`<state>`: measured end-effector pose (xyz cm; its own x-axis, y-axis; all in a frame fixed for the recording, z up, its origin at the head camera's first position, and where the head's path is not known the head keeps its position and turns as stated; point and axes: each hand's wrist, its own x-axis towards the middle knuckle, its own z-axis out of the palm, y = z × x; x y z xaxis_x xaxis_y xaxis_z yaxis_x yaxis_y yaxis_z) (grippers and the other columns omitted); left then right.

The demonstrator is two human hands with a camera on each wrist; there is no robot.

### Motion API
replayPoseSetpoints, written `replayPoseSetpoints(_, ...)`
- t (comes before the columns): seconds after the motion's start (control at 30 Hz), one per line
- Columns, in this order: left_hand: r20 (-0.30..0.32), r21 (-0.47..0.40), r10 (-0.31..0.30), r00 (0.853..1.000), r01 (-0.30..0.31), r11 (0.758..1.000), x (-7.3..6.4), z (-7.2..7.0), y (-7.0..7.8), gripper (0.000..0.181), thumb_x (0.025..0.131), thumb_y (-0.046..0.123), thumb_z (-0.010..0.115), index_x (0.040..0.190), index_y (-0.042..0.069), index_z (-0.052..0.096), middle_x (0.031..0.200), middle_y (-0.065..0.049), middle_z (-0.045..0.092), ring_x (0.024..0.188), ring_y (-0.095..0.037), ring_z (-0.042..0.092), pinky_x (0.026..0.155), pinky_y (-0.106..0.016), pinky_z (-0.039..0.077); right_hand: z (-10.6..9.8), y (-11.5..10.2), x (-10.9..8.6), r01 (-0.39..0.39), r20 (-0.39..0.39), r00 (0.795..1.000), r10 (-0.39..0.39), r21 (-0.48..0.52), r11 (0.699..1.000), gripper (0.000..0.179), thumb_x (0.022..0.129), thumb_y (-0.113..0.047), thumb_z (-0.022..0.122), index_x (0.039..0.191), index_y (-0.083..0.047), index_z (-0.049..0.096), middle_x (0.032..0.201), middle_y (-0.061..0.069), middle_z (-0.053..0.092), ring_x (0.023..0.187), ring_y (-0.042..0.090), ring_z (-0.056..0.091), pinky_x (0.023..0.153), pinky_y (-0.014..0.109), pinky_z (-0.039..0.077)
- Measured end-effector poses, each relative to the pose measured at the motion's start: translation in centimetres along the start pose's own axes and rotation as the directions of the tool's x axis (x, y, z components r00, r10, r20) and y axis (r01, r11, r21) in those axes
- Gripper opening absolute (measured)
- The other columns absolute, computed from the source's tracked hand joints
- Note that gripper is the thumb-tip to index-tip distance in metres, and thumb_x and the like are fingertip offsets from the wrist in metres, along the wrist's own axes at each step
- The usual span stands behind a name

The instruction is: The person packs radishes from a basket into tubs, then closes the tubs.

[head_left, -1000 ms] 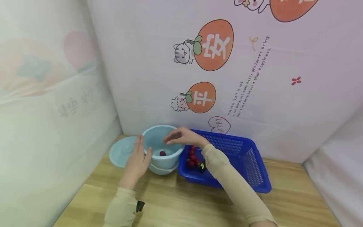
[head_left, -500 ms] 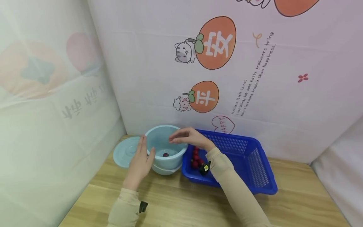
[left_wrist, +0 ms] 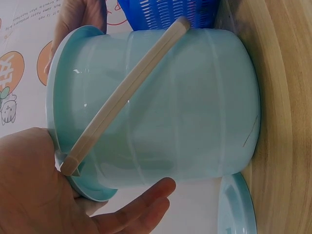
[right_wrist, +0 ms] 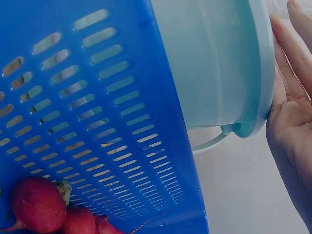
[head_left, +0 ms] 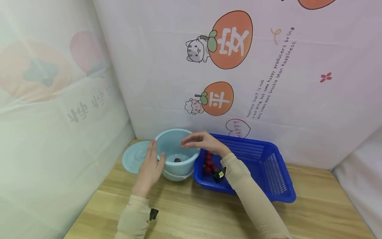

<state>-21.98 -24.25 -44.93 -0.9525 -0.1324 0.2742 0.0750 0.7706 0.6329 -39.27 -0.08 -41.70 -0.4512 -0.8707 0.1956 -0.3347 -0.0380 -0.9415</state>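
Observation:
A light blue bucket (head_left: 179,168) stands upright on the table, with one small dark red radish (head_left: 177,160) at its bottom. My left hand (head_left: 149,169) is at the bucket's left rim, fingers extended; in the left wrist view the palm (left_wrist: 29,180) lies by the rim near the handle (left_wrist: 126,92). Over the right rim reaches my right hand (head_left: 206,141), its fingers lightly bent above the bucket's mouth and nothing visible in them. Several red radishes (right_wrist: 39,204) lie in the blue basket (head_left: 256,162), under my right forearm.
A round light blue lid (head_left: 132,157) lies left of the bucket, partly behind my left hand. The basket stands close against the bucket's right side. A printed white cloth (head_left: 167,66) hangs behind, and another (head_left: 44,139) at the left. The wooden table (head_left: 191,212) extends in front.
The head view has shifted slightly, so everything sits a little further right. Both hands keep about the same place and pose at the bucket.

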Motion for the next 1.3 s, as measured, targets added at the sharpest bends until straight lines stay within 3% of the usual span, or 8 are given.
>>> replayPoseSetpoints(0.2, 0.005, -0.004, 0.0, 1.0, 0.0, 1.0, -0.1, 0.1, 0.4, 0.073, 0.115, 0.044, 0.034, 0.169, 0.0, 0.009, 0.176, -0.019, 0.008, 0.128, -0.054, 0.056, 0.098, -0.07, 0.049, -0.2, 0.0, -0.4, -0.006, -0.018, 1.0, 0.005, -0.034, 0.999, 0.027, 0.103, -0.013, 0.069, 0.129, -0.005, 0.075, 0.126, 0.011, 0.075, 0.121, 0.03, 0.07, 0.108, 0.051, 0.051)
replayPoseSetpoints(0.47, 0.018, -0.007, -0.008, 1.0, 0.008, 1.0, 0.0, 0.3, 0.1, 0.074, 0.115, 0.045, 0.034, 0.169, 0.001, 0.008, 0.177, -0.018, 0.006, 0.129, -0.053, 0.057, 0.099, -0.067, 0.05, -0.3, 0.3, -0.5, -0.032, -0.034, 0.999, 0.031, -0.033, 0.999, 0.028, 0.102, -0.015, 0.071, 0.129, -0.008, 0.075, 0.127, 0.01, 0.075, 0.125, 0.04, 0.066, 0.106, 0.043, 0.053)
replayPoseSetpoints(0.63, 0.018, -0.008, 0.004, 1.0, -0.004, 1.0, 0.2, 0.2, 0.2, 0.074, 0.115, 0.045, 0.033, 0.169, 0.001, 0.007, 0.176, -0.018, 0.006, 0.129, -0.054, 0.056, 0.099, -0.069, 0.049, -0.8, 0.6, -0.8, -0.043, -0.118, 0.992, 0.042, -0.006, 0.999, 0.028, 0.101, -0.018, 0.073, 0.128, -0.009, 0.076, 0.124, 0.01, 0.076, 0.124, 0.038, 0.067, 0.106, 0.042, 0.054)
replayPoseSetpoints(0.87, 0.013, -0.012, -0.004, 1.0, 0.004, 1.0, 0.2, 0.2, 0.0, 0.074, 0.115, 0.045, 0.033, 0.169, 0.0, 0.008, 0.177, -0.018, 0.005, 0.133, -0.054, 0.052, 0.1, -0.07, 0.048, -1.9, 1.1, -1.7, -0.022, -0.233, 0.972, 0.035, 0.061, 0.998, 0.028, 0.1, -0.017, 0.075, 0.125, -0.005, 0.076, 0.121, 0.014, 0.076, 0.123, 0.048, 0.065, 0.105, 0.044, 0.055)
replayPoseSetpoints(1.1, 0.024, -0.017, -0.018, 1.0, 0.018, 1.0, 0.3, 0.2, -0.1, 0.075, 0.115, 0.046, 0.033, 0.169, 0.002, 0.006, 0.177, -0.016, 0.003, 0.138, -0.054, 0.048, 0.106, -0.069, 0.045, -3.3, 1.4, -4.1, -0.065, -0.279, 0.957, 0.077, 0.054, 0.996, 0.031, 0.101, -0.019, 0.075, 0.128, -0.004, 0.074, 0.124, 0.014, 0.075, 0.119, 0.038, 0.07, 0.107, 0.055, 0.051)
replayPoseSetpoints(1.3, 0.019, -0.023, -0.018, 1.0, 0.018, 1.0, 0.2, 0.3, -0.1, 0.074, 0.115, 0.041, 0.036, 0.169, 0.001, 0.007, 0.177, -0.016, 0.003, 0.14, -0.053, 0.046, 0.107, -0.069, 0.044, -5.0, 1.8, -6.9, -0.077, -0.293, 0.952, 0.089, 0.054, 0.996, 0.032, 0.102, -0.014, 0.073, 0.13, 0.002, 0.071, 0.127, 0.018, 0.073, 0.125, 0.05, 0.063, 0.108, 0.059, 0.048)
